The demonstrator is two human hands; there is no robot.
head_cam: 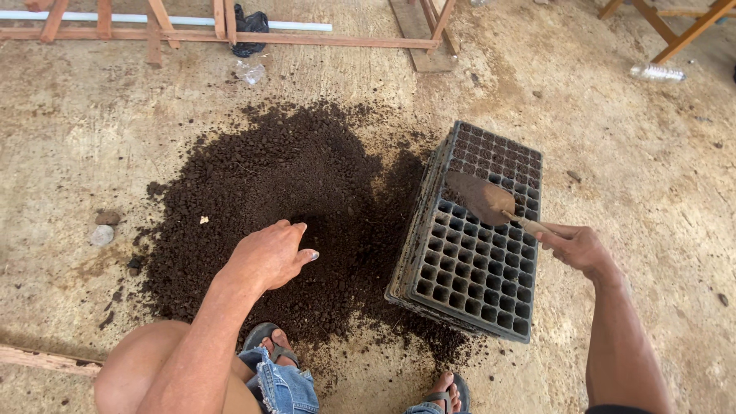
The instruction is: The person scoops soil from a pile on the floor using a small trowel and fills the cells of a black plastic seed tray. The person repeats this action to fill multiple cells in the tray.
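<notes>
Right hand (576,247) is closed around the wooden handle of a small trowel (483,198), holding the rusty blade flat just over the black seed tray (475,261), which is the top one of a short stack sitting on the edge of the dirt. Left hand (268,253) is loosely cupped, fingers curled down, palm resting on the soil pile (268,176) and not really gripping anything I can see. Looks to me like the tray-filling step is underway: the far rows have soil in them, the near cells are empty. I'd guess the next bit needs soil worked across those open cells without knocking the stack over. Around them it's a bare concrete floor (652,169), a wooden frame (230,31) along the top with a white pipe (299,26) and a black bag (251,27), a plastic bottle (657,73) off to the right, a stone (102,234) on the left. The person's own knee and sandals crowd the near side of the pile.
</notes>
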